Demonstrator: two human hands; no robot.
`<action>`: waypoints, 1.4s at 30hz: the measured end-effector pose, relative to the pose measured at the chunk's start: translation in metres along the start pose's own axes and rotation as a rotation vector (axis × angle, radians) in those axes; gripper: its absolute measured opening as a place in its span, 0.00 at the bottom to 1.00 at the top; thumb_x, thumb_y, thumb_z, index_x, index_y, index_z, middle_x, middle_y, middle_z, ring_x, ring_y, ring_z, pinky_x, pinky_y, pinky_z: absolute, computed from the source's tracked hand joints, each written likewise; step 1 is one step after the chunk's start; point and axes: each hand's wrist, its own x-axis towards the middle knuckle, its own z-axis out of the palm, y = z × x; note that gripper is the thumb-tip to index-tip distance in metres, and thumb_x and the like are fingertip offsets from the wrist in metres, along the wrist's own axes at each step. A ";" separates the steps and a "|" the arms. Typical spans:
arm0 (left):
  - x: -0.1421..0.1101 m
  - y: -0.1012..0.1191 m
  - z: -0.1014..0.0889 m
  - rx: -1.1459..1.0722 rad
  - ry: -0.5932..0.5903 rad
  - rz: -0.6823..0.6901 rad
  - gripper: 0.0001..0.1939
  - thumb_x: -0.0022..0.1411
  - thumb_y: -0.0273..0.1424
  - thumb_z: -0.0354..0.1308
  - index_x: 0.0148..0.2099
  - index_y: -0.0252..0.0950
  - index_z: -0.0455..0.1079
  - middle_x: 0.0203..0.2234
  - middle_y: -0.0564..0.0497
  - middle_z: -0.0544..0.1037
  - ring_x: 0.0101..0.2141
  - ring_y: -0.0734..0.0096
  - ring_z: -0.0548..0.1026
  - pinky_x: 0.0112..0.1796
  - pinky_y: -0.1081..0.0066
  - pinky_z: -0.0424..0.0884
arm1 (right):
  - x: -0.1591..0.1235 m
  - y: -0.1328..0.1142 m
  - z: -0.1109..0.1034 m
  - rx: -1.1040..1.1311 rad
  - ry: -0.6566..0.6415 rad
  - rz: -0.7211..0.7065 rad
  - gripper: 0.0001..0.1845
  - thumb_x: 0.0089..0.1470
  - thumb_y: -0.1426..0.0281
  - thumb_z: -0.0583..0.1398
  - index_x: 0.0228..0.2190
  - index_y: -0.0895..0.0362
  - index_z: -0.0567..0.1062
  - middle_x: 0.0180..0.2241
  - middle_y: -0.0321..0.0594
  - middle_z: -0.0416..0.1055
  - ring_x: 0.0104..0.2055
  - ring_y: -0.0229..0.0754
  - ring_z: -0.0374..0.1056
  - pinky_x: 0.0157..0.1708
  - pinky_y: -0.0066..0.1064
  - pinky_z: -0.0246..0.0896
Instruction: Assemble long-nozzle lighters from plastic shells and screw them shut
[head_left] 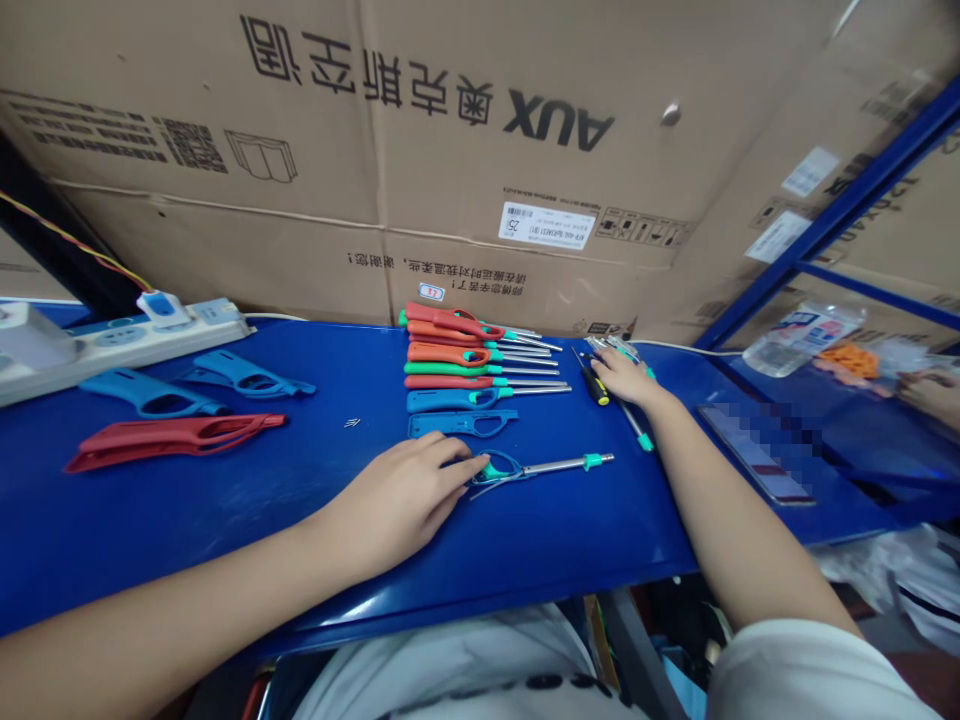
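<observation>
My left hand (409, 490) is closed over the handle end of a blue gas lighter (504, 468) lying on the table. Its green trigger, metal tube and a green collar near the tip stick out past my fingers. Farther back at the right, my right hand (624, 378) reaches with stretched fingers onto a small heap of metal and green parts (611, 343); its fingertips are partly hidden. Beside that hand lies a black and yellow screwdriver (596, 385). A metal tube with a green end (643, 440) rests below the right wrist.
Several lighters (450, 355) in red, orange, green and blue lie in a row, with a blue handle shell (461, 423) in front. More shells (180, 440) lie left, near a power strip (127, 340). Tiny metal pins (352, 422), a phone (754, 455) and a plastic bottle (802, 338) are also here.
</observation>
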 end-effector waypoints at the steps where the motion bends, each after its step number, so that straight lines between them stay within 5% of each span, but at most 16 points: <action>1: 0.000 0.000 0.000 0.000 0.000 0.002 0.21 0.71 0.24 0.51 0.63 0.40 0.70 0.49 0.43 0.77 0.48 0.58 0.76 0.47 0.60 0.76 | -0.001 -0.001 -0.001 0.007 -0.010 0.019 0.22 0.65 0.62 0.50 0.54 0.52 0.75 0.62 0.49 0.67 0.66 0.60 0.59 0.63 0.66 0.50; 10: 0.000 -0.001 0.000 0.003 -0.032 0.005 0.21 0.72 0.25 0.50 0.64 0.38 0.69 0.50 0.42 0.77 0.49 0.56 0.75 0.47 0.56 0.76 | -0.014 -0.024 -0.017 0.122 0.053 0.076 0.19 0.61 0.68 0.54 0.48 0.54 0.80 0.60 0.51 0.70 0.66 0.65 0.60 0.62 0.78 0.39; 18: 0.000 0.002 0.000 -0.262 0.071 -0.110 0.23 0.72 0.33 0.53 0.66 0.39 0.66 0.58 0.43 0.73 0.57 0.58 0.72 0.58 0.55 0.71 | -0.034 -0.070 -0.049 0.333 0.359 -0.171 0.19 0.63 0.70 0.52 0.47 0.54 0.80 0.57 0.45 0.73 0.61 0.46 0.68 0.63 0.44 0.60; 20: 0.001 0.004 0.000 -0.378 0.128 -0.163 0.24 0.71 0.37 0.54 0.66 0.40 0.66 0.59 0.45 0.73 0.58 0.59 0.73 0.60 0.55 0.69 | -0.047 -0.092 -0.050 0.635 0.427 -0.368 0.15 0.62 0.68 0.56 0.43 0.55 0.82 0.51 0.47 0.77 0.56 0.47 0.72 0.61 0.45 0.63; 22: 0.003 0.005 0.001 -0.523 0.200 -0.238 0.24 0.70 0.40 0.56 0.65 0.41 0.67 0.58 0.46 0.75 0.56 0.59 0.75 0.59 0.56 0.70 | -0.065 -0.118 -0.047 0.908 0.370 -0.449 0.11 0.60 0.65 0.60 0.39 0.53 0.82 0.45 0.43 0.80 0.51 0.46 0.75 0.58 0.44 0.67; 26: 0.010 0.005 0.001 -0.852 0.328 -0.443 0.27 0.67 0.44 0.59 0.64 0.40 0.70 0.58 0.46 0.77 0.55 0.56 0.77 0.57 0.57 0.73 | -0.105 -0.161 -0.038 1.214 0.024 -0.503 0.08 0.60 0.65 0.62 0.40 0.49 0.82 0.43 0.39 0.81 0.45 0.43 0.77 0.53 0.42 0.71; 32: 0.016 0.003 -0.002 -1.060 0.335 -0.492 0.15 0.67 0.43 0.59 0.48 0.42 0.81 0.52 0.51 0.81 0.56 0.57 0.76 0.62 0.58 0.67 | -0.134 -0.177 -0.026 1.202 -0.296 -0.763 0.09 0.62 0.72 0.60 0.39 0.54 0.82 0.41 0.42 0.79 0.44 0.39 0.75 0.48 0.35 0.72; 42: 0.013 0.005 -0.003 -1.151 0.371 -0.485 0.12 0.67 0.37 0.61 0.47 0.37 0.79 0.48 0.48 0.83 0.50 0.64 0.80 0.54 0.67 0.74 | -0.134 -0.173 -0.032 0.996 -0.292 -0.989 0.10 0.62 0.75 0.60 0.42 0.57 0.81 0.41 0.44 0.74 0.46 0.38 0.72 0.51 0.35 0.69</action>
